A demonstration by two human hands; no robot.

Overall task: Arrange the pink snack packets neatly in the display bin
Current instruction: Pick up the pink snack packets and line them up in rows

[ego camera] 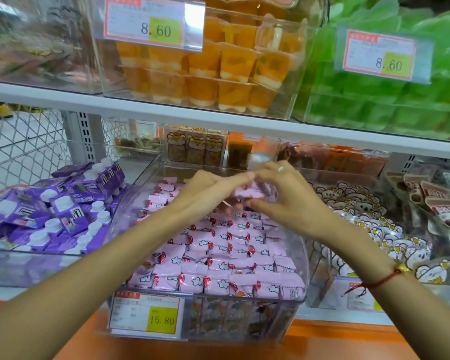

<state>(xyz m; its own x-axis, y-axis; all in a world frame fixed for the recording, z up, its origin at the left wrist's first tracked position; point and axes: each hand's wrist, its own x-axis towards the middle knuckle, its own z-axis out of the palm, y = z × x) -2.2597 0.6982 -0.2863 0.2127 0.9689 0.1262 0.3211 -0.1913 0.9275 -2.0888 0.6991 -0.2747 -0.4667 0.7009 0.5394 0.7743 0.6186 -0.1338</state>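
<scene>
Right now, in the head view, your left hand [213, 188] and right hand [283, 196] meet over the back of the clear plastic display bin [305, 258], fingers curled together around one small pink foil snack packet [250, 192] held just above the rows of pink packets [218, 255] already laid inside. It looks light, soft and crinkly, probably slippery, so pinch it by its sealed ends. Its long axis seems to run left to right, though blur hides which way its face points.
</scene>
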